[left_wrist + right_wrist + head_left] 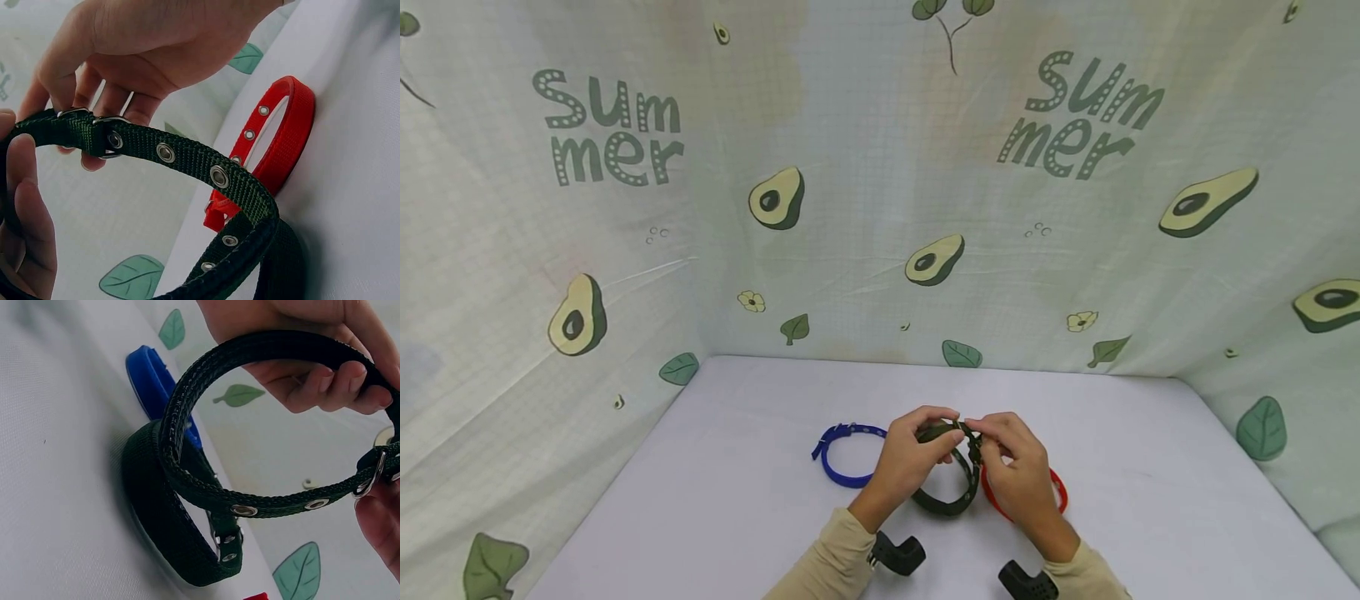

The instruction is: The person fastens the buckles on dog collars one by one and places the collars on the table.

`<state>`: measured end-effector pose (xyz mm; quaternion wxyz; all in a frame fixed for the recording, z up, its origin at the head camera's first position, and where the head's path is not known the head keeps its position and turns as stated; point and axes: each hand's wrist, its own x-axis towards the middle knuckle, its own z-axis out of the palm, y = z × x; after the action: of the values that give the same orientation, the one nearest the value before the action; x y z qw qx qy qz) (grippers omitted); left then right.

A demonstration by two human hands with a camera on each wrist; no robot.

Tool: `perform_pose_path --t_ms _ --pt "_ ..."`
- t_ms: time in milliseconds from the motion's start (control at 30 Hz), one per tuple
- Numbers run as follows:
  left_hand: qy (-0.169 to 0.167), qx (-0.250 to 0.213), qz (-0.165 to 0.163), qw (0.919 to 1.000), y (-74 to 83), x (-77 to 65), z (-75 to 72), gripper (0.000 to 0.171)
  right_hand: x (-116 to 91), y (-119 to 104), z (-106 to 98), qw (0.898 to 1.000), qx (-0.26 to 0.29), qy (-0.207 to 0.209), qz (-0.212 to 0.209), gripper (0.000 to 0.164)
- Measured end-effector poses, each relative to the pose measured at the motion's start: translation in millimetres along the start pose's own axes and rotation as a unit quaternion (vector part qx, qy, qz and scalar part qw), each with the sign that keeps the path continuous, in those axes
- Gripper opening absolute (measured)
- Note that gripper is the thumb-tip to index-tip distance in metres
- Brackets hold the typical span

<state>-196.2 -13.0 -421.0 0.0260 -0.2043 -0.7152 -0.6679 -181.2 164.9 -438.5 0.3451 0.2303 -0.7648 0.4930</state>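
Observation:
Both hands hold a dark green woven collar with metal eyelets, raised above the table. The left hand grips one side of its loop, fingers wrapped around the band in the right wrist view. At the metal buckle and ring, the right hand pinches the strap with thumb and fingertips. The strap runs through the buckle, forming a loop. A second dark green collar stands on the table just below, itself a closed loop.
On the white table, a blue collar lies left of the hands. A red collar stands on the right, partly behind the right hand. Printed cloth hangs around the table at the back and sides.

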Motion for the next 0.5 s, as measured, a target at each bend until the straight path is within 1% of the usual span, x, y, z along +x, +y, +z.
perform_pose_path --t_ms 100,200,267,367,500 --pt "0.003 0.007 -0.003 1.0 -0.5 0.8 0.4 0.032 0.6 -1.1 0.3 1.0 0.001 0.0 -0.007 0.041" --pt "0.005 0.006 0.003 1.0 -0.9 1.2 0.1 0.032 0.2 -1.9 1.2 1.0 -0.01 -0.003 -0.003 0.039" --pt "0.007 0.001 0.006 1.0 -1.3 1.4 -0.5 0.032 -0.5 -2.6 2.1 1.0 -0.023 -0.003 0.008 0.036" --pt "0.009 -0.014 0.004 0.9999 -1.9 1.5 -1.2 0.031 -1.9 -3.6 4.8 0.999 -0.033 0.009 0.028 0.032" --pt "0.008 -0.041 -0.005 0.9991 -2.4 2.1 -1.7 0.027 -2.6 -5.7 7.9 0.998 -0.028 0.022 0.05 0.028"
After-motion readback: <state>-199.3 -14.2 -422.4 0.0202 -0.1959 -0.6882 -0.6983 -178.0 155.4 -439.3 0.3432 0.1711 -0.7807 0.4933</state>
